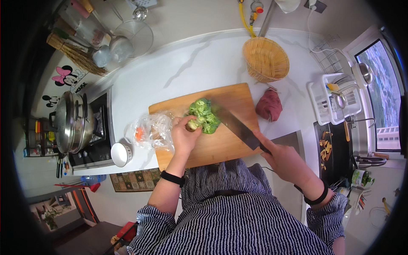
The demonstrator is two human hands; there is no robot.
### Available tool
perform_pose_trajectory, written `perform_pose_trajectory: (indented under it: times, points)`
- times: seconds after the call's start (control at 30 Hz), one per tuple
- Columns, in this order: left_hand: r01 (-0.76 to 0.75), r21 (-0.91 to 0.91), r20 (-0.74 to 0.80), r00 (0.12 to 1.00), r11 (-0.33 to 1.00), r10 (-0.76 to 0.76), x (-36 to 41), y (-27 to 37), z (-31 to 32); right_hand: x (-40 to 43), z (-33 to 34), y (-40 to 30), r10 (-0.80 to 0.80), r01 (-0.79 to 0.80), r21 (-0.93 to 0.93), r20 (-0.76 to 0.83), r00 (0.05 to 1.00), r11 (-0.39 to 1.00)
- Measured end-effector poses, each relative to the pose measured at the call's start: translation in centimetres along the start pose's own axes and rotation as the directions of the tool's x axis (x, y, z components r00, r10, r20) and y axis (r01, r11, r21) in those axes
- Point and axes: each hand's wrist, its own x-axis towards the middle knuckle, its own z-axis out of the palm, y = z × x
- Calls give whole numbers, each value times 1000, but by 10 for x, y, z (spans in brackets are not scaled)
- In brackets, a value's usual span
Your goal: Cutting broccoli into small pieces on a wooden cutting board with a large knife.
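Observation:
A head of broccoli (202, 110) rests on a wooden cutting board (229, 146), and my left hand (186, 134) pinches its pale stem. My right hand (282, 161) grips the handle of a cleaver-like kitchen knife (239, 127). The blade slants over the board, its blurred far end close to the broccoli's right side; whether it touches cannot be told. Beside my left hand, a clear plastic bag (156, 127) with something orange in it lies partly on the board's left edge.
A white cup (121, 154) stands left of the board, near the stove with a lidded steel pot (71, 122). A woven basket (267, 60) and a dark red bundle (269, 105) lie at the right. Farther right are a white dish rack (314, 102) and the sink (338, 146) with peelings.

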Motion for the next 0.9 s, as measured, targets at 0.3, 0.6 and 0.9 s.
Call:
perform_pose_trajectory:
  times: [0.3, 0.6, 0.9]
  points:
    - [35, 28, -142, 989, 999, -31, 4, 3, 23, 0, 70, -3, 43, -24, 167, -111, 993, 986]
    - [-31, 62, -192, 981, 998, 43, -6, 14, 24, 12, 91, -16, 153, -135, 243, -57, 987, 961]
    - [249, -115, -111, 959, 962, -262, -3, 12, 22, 23, 102, -27, 108, -59, 391, -106, 988, 919]
